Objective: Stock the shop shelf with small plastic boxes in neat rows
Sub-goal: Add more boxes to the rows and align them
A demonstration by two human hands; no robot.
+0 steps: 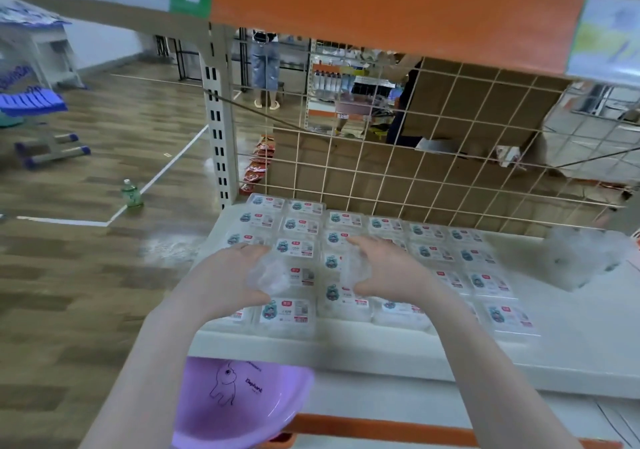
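Several small clear plastic boxes (298,226) with blue and red labels lie flat in rows on the white shelf (571,351). Both my hands hover over the left middle of the rows. My left hand (230,278) curls round something clear and blurred, which looks like a plastic box (272,275). My right hand (388,272) curls round another clear blurred piece (356,268) just beside it. The two hands face each other, a palm's width apart. What exactly each holds is too blurred to tell.
A wire grid back panel (433,157) closes the shelf's rear, with an orange shelf edge (381,1) overhead. A crumpled clear plastic bag (585,258) lies at the shelf's right. A purple basin (235,400) sits on the shelf below. A bottle (131,194) stands on the floor.
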